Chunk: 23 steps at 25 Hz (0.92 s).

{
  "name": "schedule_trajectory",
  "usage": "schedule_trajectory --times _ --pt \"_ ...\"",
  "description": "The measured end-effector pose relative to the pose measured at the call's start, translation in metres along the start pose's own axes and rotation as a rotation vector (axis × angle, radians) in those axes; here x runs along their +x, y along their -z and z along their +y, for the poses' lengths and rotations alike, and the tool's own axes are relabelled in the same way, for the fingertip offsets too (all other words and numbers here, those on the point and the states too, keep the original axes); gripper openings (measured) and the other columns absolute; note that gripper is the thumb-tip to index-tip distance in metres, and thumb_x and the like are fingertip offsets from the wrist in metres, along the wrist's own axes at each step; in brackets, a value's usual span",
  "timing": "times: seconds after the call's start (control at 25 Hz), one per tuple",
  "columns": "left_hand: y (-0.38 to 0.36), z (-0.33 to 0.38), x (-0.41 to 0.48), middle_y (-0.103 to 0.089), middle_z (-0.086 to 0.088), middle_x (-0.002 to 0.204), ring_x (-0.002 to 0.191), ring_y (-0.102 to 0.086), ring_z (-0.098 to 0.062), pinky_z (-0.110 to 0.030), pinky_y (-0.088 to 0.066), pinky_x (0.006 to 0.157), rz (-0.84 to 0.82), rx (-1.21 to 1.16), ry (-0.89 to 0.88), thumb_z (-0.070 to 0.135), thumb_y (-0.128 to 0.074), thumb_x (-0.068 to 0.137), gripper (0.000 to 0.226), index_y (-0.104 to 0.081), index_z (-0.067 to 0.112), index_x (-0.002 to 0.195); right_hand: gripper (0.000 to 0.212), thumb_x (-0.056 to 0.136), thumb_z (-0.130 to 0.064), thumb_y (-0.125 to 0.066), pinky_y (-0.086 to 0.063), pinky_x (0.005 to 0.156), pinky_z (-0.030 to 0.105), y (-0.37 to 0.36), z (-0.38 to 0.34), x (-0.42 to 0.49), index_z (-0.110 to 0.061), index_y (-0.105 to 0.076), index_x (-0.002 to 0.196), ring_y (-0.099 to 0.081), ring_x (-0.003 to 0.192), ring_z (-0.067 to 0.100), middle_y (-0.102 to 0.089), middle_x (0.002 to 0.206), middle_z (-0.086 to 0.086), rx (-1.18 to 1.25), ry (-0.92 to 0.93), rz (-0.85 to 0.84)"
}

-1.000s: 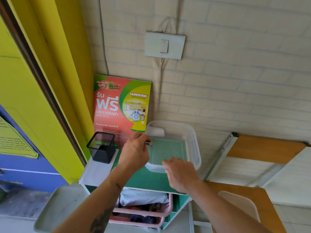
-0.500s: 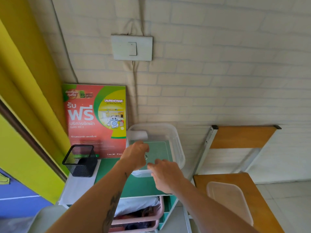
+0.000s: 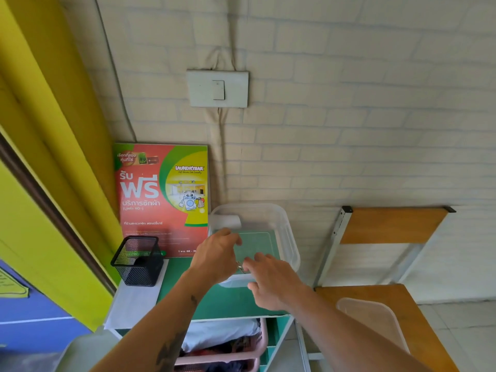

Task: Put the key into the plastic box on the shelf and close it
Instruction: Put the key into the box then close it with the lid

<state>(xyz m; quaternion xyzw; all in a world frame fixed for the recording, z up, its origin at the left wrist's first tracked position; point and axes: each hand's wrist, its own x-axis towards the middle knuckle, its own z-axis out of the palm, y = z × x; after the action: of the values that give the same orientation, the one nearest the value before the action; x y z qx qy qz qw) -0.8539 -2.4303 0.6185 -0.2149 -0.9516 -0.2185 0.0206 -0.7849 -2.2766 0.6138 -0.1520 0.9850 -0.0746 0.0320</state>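
Head view: two hands [image 3: 217, 253] [image 3: 271, 280], one key [image 3: 240, 267], one plastic box [image 3: 290, 237].

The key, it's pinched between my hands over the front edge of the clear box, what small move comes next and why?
Probably let go, so the key drops into the plastic box. It sits between the left hand and right hand just above the near rim, and the box is open with bare floor below. The lid lies on the wooden chair seat to the right, so closing comes after.
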Motion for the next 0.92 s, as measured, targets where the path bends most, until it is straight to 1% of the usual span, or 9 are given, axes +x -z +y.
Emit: schedule_trajectory --times 0.08,0.12,0.2,0.36,0.44,0.56,0.64,0.8,0.92 --pt "0.004 0.004 -0.002 -0.062 0.003 0.11 0.092 -0.063 -0.026 -0.044 -0.055 0.074 0.055 -0.029 -0.025 0.006 -0.049 0.085 0.033 -0.066 0.024 0.107 0.04 0.095 -0.034 -0.054 -0.047 0.093 0.044 0.012 0.008 -0.009 -0.02 -0.042 0.131 -0.052 0.109 0.026 -0.053 0.121 0.007 0.06 -0.013 0.044" --pt "0.005 0.009 -0.002 -0.062 0.002 0.108 0.09 -0.063 -0.028 -0.044 -0.055 0.073 0.078 -0.049 -0.043 0.006 -0.049 0.084 0.034 -0.067 0.024 0.106 0.043 0.095 -0.037 -0.052 -0.045 0.096 0.043 0.017 0.015 -0.017 -0.021 -0.042 0.134 -0.05 0.111 0.025 -0.052 0.124 0.006 0.072 -0.021 0.08" --pt "0.005 0.025 -0.001 -0.063 0.001 0.104 0.086 -0.064 -0.029 -0.044 -0.055 0.07 0.131 -0.103 -0.088 0.006 -0.048 0.083 0.033 -0.069 0.023 0.103 0.046 0.095 -0.039 -0.049 -0.045 0.097 0.042 0.027 0.035 -0.035 -0.02 -0.042 0.137 -0.049 0.115 0.023 -0.051 0.128 0.005 0.073 -0.043 0.158" --pt "-0.011 0.082 0.004 -0.065 0.006 0.099 0.083 -0.066 -0.025 -0.041 -0.056 0.071 0.196 -0.212 -0.172 0.01 -0.045 0.079 0.033 -0.067 0.027 0.096 0.047 0.095 -0.036 -0.05 -0.042 0.101 0.038 0.038 0.086 -0.081 -0.02 -0.042 0.139 -0.045 0.118 0.02 -0.047 0.132 0.002 0.04 -0.146 0.266" --pt "-0.029 0.119 0.004 -0.065 0.006 0.097 0.082 -0.066 -0.023 -0.041 -0.056 0.071 0.161 -0.253 -0.23 0.012 -0.044 0.078 0.033 -0.064 0.029 0.097 0.049 0.094 -0.038 -0.048 -0.043 0.1 0.039 0.034 0.113 -0.107 -0.021 -0.041 0.139 -0.044 0.118 0.021 -0.045 0.132 0.002 0.033 -0.22 0.269" --pt "-0.069 0.178 -0.001 -0.064 0.004 0.096 0.082 -0.066 -0.02 -0.04 -0.057 0.07 0.108 -0.276 -0.309 0.01 -0.044 0.076 0.036 -0.063 0.029 0.1 0.047 0.092 -0.038 -0.044 -0.042 0.096 0.042 0.023 0.16 -0.152 -0.022 -0.042 0.136 -0.043 0.119 0.025 -0.044 0.132 0.003 0.031 -0.333 0.215" --pt "-0.098 0.215 -0.004 -0.063 0.003 0.103 0.088 -0.065 -0.02 -0.039 -0.056 0.077 0.042 -0.243 -0.288 0.01 -0.046 0.078 0.038 -0.062 0.026 0.108 0.043 0.092 -0.037 -0.045 -0.042 0.095 0.042 0.014 0.192 -0.182 -0.022 -0.043 0.132 -0.043 0.118 0.027 -0.044 0.132 0.005 0.02 -0.4 0.176" --pt "-0.16 0.282 -0.01 -0.054 0.002 0.122 0.107 -0.057 -0.024 -0.039 -0.051 0.086 -0.159 -0.101 -0.213 0.014 -0.045 0.084 0.045 -0.049 0.026 0.127 0.042 0.09 -0.034 -0.048 -0.043 0.094 0.042 -0.012 0.251 -0.237 -0.021 -0.044 0.13 -0.045 0.117 0.029 -0.046 0.131 0.009 0.025 -0.482 0.099" --pt "-0.202 0.314 -0.013 -0.049 -0.001 0.129 0.114 -0.05 -0.025 -0.04 -0.048 0.092 -0.294 0.024 -0.129 0.016 -0.042 0.086 0.048 -0.039 0.025 0.132 0.045 0.089 -0.034 -0.051 -0.041 0.097 0.043 -0.032 0.285 -0.265 -0.021 -0.042 0.132 -0.042 0.121 0.03 -0.042 0.135 0.01 0.038 -0.537 0.021"
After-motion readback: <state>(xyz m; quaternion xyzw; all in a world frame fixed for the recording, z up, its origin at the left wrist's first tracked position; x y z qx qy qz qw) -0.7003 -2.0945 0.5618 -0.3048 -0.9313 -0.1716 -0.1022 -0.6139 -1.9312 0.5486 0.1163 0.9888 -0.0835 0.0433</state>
